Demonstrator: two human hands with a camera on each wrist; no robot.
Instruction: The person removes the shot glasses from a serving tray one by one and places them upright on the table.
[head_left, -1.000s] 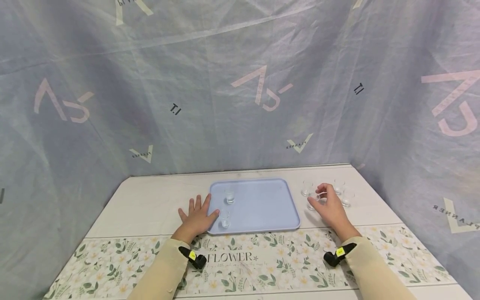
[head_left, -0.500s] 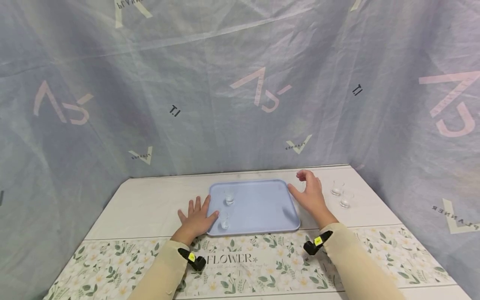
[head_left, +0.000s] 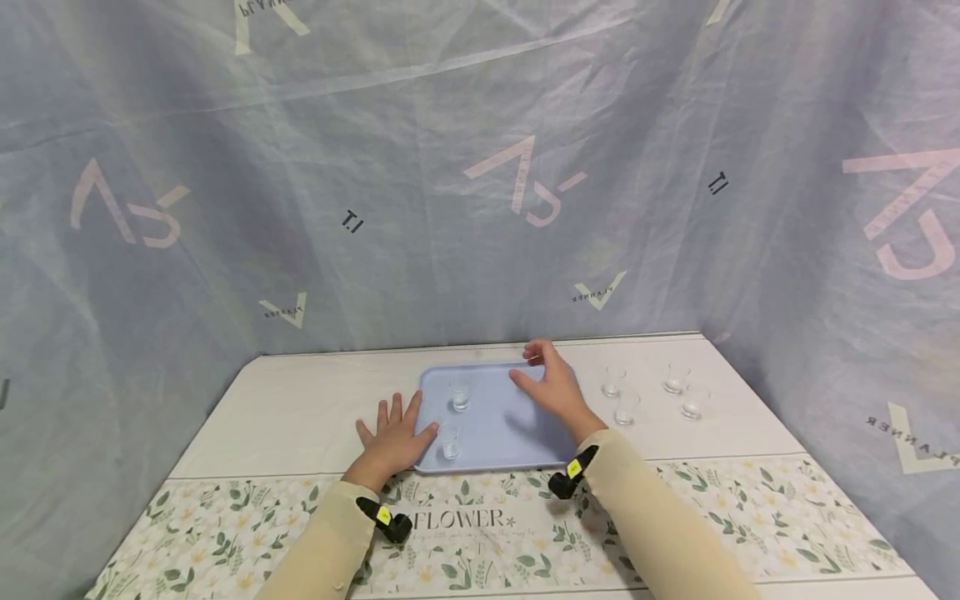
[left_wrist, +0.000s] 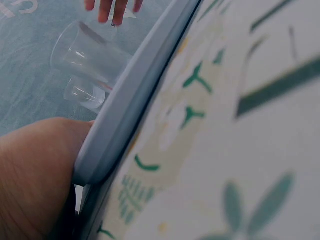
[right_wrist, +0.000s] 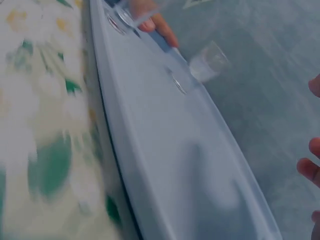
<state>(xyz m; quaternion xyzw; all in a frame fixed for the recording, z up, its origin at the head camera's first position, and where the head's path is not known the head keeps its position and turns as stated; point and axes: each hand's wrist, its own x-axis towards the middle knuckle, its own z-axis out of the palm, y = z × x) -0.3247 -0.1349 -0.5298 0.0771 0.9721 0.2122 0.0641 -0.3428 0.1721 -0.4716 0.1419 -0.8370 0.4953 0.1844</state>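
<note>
The left hand (head_left: 393, 435) lies flat on the white table (head_left: 300, 408), palm down, fingers straight and fanned apart, its thumb against the near left corner of the pale blue rectangular plastic tray (head_left: 517, 421). In the left wrist view the thumb (left_wrist: 35, 170) presses right up to the tray's rounded rim (left_wrist: 135, 95). The cream sleeve (head_left: 322, 542) of that arm runs back toward the body over the table's floral printed runner (head_left: 487, 533), with a black band at the wrist.

Just past the thumb, on the tray's left side, stand two small clear glasses: the near small clear glass (head_left: 450, 439) close to the thumb and the far small clear glass (head_left: 459, 392) behind it, both upright and apart from each other.

The right hand (head_left: 551, 385) hovers over the middle to far part of the tray, palm turned left, fingers loosely curved with the thumb held apart from them. Whether it grips a glass cannot be told; nothing shows plainly between the fingers. Its forearm crosses the tray's near right corner.

To the right of the tray, on the bare table, four more small clear glasses (head_left: 652, 390) stand upright in a loose cluster, well apart from both hands.
</note>
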